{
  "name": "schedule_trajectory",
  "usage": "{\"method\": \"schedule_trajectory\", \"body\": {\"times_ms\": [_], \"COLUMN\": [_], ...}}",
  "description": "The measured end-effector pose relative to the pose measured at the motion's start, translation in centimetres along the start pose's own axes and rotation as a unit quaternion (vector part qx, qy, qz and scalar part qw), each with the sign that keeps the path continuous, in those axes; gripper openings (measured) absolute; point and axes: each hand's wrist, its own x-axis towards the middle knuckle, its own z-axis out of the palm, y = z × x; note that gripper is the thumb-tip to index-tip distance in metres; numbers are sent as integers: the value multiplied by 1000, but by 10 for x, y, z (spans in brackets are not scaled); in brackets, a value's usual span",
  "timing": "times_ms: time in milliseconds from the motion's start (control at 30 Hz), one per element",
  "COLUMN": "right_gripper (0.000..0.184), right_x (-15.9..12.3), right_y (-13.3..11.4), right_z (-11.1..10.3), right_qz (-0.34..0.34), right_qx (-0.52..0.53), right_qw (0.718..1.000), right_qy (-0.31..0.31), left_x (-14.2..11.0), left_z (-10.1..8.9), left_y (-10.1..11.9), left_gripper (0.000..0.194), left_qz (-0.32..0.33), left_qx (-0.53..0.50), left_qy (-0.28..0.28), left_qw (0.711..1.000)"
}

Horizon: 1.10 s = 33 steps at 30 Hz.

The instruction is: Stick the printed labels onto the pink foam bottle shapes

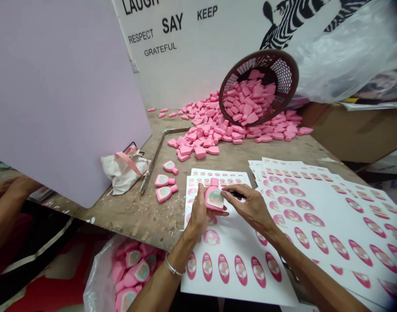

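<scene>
Left of the grip, has three labelled pink bottles [164, 180] lying on the worktable [146, 216]; cradles a pink bottle [214, 195] neck-up in the curled left hand [199, 212], above a sticker sheet [232, 242]; touches the label [215, 200] near its right edge with the right hand [250, 206], closed round a black tool [236, 194]; farther right, has overlapping label sheets [322, 199] spread out.

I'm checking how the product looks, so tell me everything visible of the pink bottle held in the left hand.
The pink bottle has a broad, rounded body, a narrow neck or cap and a smooth surface that looks like plastic. A partly pale-green label covers much of its front; the print is too small to read. Roughly upright, neck up, it is held over a printed sheet by the left hand. Fingertips of the right hand are at the label's edge, touching or nearly so.
</scene>
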Motion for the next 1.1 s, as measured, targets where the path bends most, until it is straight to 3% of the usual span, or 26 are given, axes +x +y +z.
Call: {"method": "schedule_trajectory", "body": {"times_ms": [267,400,533,700,967,1100], "right_gripper": [20,18,18,21,14,14], "right_x": [2,2,1,-1,-3,-6], "right_y": [1,3,2,-2,-9,-12], "right_z": [2,2,0,-6,-11,-11], "right_qz": [-10,-20,-73,-139,-130,-128], "right_qx": [-8,-25,-92,-187,-137,-119], "right_qw": [1000,999,993,973,982,985], "right_qy": [3,1,-13,1,-18,-13], "left_x": [1,-2,-6,-10,-16,-19], "left_z": [1,1,0,-2,-2,-2], "left_y": [1,3,5,6,11,10], "left_gripper": [74,56,46,46,44,42], "left_qz": [-8,18,48,19,14,13], "left_qx": [4,12,52,43,41,24], "left_qy": [-1,-20,-53,-63,-98,-85], "left_qw": [1000,1000,996,997,994,996]}}
